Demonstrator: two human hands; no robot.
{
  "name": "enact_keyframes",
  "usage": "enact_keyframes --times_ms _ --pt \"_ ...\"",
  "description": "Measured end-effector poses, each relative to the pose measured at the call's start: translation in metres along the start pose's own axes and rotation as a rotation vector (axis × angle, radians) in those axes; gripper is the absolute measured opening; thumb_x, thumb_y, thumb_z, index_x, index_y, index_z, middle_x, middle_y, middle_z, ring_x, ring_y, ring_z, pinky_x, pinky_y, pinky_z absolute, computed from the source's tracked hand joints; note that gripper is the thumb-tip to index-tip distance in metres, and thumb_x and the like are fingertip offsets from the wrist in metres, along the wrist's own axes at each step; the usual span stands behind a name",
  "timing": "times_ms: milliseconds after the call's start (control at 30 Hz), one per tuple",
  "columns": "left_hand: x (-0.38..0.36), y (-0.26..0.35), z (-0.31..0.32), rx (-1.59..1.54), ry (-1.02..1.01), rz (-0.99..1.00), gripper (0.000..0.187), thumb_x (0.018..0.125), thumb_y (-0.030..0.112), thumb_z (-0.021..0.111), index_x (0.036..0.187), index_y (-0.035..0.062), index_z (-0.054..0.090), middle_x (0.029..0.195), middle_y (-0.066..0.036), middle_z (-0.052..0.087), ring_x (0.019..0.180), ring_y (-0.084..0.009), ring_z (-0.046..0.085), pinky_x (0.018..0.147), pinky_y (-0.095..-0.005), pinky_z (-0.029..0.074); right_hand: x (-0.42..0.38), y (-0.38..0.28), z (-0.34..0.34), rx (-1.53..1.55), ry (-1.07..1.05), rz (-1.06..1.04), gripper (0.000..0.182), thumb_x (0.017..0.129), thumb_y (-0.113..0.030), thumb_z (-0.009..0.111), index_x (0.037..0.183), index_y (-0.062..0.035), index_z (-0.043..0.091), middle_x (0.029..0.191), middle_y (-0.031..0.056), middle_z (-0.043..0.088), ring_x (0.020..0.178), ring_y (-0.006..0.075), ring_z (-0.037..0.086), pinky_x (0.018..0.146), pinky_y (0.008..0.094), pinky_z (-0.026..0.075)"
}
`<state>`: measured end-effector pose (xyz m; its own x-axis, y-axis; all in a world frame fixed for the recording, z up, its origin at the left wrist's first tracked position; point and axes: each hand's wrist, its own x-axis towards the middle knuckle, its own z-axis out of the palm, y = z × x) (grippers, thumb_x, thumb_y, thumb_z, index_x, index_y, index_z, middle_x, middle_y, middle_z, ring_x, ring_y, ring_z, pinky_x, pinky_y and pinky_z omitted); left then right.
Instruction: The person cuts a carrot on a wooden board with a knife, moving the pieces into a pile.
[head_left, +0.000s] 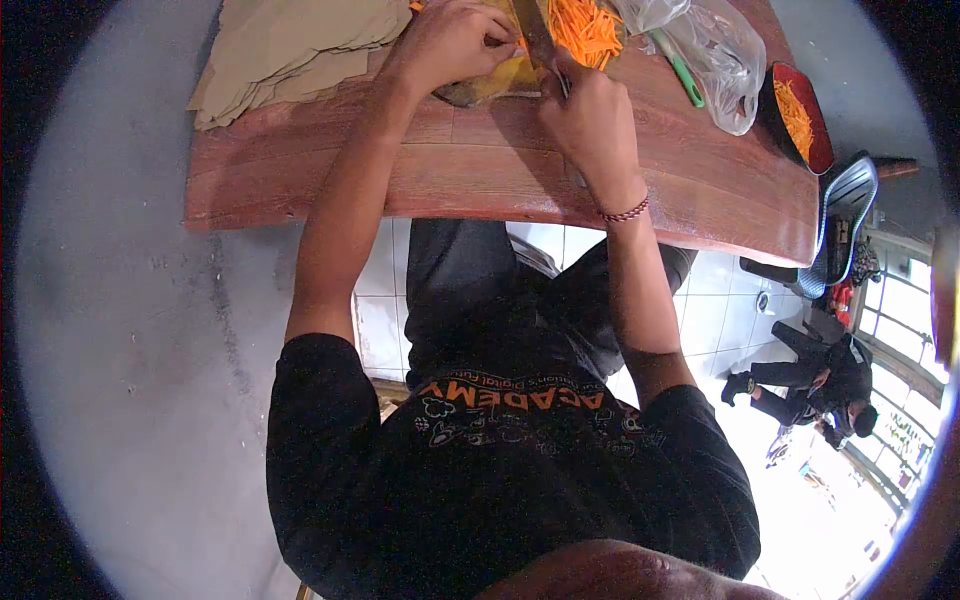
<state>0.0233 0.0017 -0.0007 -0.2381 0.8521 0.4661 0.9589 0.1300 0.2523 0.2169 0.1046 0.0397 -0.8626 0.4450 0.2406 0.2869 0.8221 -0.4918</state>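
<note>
My right hand (597, 120) grips a kitchen knife (535, 32) by its handle, and the blade points toward the far edge of the table. Left of the blade, my left hand (455, 45) is closed, with its fingertips on a bit of orange carrot (520, 46) that they mostly hide. Both hands are over a yellowish cutting board (490, 88). A heap of thin carrot strips (585, 32) lies just right of the blade.
Brown paper sheets (290, 60) lie at the table's left. On the right are a clear plastic bag (725, 60), a green-handled tool (683, 75) and a dark red tray (818, 130) with carrot strips. Beyond the wooden table (700, 170), a person (830, 385) sits near the windows.
</note>
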Motion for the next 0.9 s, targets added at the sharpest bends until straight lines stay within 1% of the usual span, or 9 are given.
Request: enact_keyframes --times_ms 33,100,233,267,333,367,433,500,900 --pt "0.000 0.001 0.000 -0.019 -0.012 -0.030 0.032 0.085 0.039 0.074 0.085 0.0069 0.077 0.098 -0.004 0.073 0.094 -0.0259 0.068 0.088 -0.0382 0.052 0.000 0.000 0.000 0.000 -0.002 0.001 0.027 0.076 -0.017 0.069 0.099 -0.0023 0.068 0.076 0.0277 0.065 0.077 0.0468 0.066 0.070 0.0522 0.055" --pt "0.000 0.001 0.000 -0.018 -0.011 -0.026 0.032 0.085 0.038 0.074 0.086 0.0069 0.077 0.098 -0.004 0.073 0.094 -0.0259 0.068 0.089 -0.0382 0.052 -0.001 0.000 0.001 0.020 0.050 -0.034 0.021 0.090 -0.021 0.060 0.102 -0.0043 0.065 0.078 0.0296 0.063 0.077 0.0482 0.062 0.065 0.0544 0.051" --pt "0.002 0.006 -0.006 0.002 -0.035 -0.018 0.030 0.084 0.037 0.074 0.086 0.0072 0.077 0.097 -0.005 0.074 0.094 -0.0260 0.069 0.088 -0.0384 0.053 0.000 -0.001 0.002 -0.002 0.038 -0.009 0.022 0.090 -0.021 0.060 0.102 -0.0040 0.065 0.077 0.0295 0.063 0.076 0.0481 0.062 0.065 0.0543 0.051" --pt "0.002 0.009 -0.009 0.000 -0.036 -0.020 0.030 0.084 0.037 0.074 0.086 0.0072 0.077 0.097 -0.005 0.074 0.094 -0.0260 0.069 0.088 -0.0384 0.053 0.000 -0.003 -0.001 0.009 0.030 0.003 0.023 0.084 -0.021 0.065 0.095 -0.0012 0.066 0.076 0.0289 0.064 0.076 0.0476 0.064 0.067 0.0533 0.053" --pt "0.002 0.012 -0.013 -0.427 -0.184 -0.322 0.023 0.085 0.029 0.072 0.094 0.0094 0.078 0.106 -0.002 0.073 0.120 -0.0253 0.053 0.102 -0.0593 0.031 -0.001 -0.003 -0.001 0.018 0.021 0.017 0.026 0.077 -0.021 0.070 0.088 0.0016 0.068 0.075 0.0283 0.065 0.075 0.0472 0.066 0.069 0.0523 0.055" --pt "0.001 0.008 -0.009 -0.427 -0.185 -0.322 0.023 0.085 0.029 0.072 0.094 0.0094 0.078 0.106 -0.002 0.073 0.120 -0.0253 0.053 0.102 -0.0593 0.031 0.000 0.001 0.002 -0.016 0.012 0.009 0.026 0.078 -0.021 0.070 0.089 0.0023 0.068 0.075 0.0287 0.065 0.074 0.0468 0.066 0.067 0.0520 0.055" --pt "0.001 0.001 -0.002 -0.026 0.031 0.032 0.028 0.085 0.035 0.074 0.086 0.0073 0.078 0.096 -0.006 0.074 0.092 -0.0263 0.069 0.085 -0.0383 0.053 0.002 0.008 0.012 -0.050 0.003 0.003 0.026 0.079 -0.021 0.069 0.089 0.0030 0.067 0.075 0.0292 0.065 0.073 0.0464 0.067 0.065 0.0517 0.056" --pt "-0.001 0.001 0.000 -0.038 0.010 0.009 0.028 0.084 0.035 0.075 0.086 0.0073 0.077 0.097 -0.005 0.074 0.091 -0.0264 0.069 0.084 -0.0381 0.054 0.003 0.009 0.019 -0.063 0.042 -0.045 0.018 0.090 -0.021 0.060 0.094 -0.0030 0.063 0.072 0.0291 0.061 0.074 0.0481 0.063 0.062 0.0552 0.051" --pt "0.000 0.001 -0.003 -0.084 -0.003 -0.034 0.028 0.083 0.035 0.076 0.085 0.0076 0.078 0.097 -0.004 0.074 0.090 -0.0243 0.070 0.081 -0.0353 0.054 0.021 0.005 0.001 0.020 0.069 -0.019 0.021 0.089 -0.022 0.061 0.096 -0.0029 0.065 0.080 0.0286 0.064 0.080 0.0484 0.063 0.068 0.0552 0.052"
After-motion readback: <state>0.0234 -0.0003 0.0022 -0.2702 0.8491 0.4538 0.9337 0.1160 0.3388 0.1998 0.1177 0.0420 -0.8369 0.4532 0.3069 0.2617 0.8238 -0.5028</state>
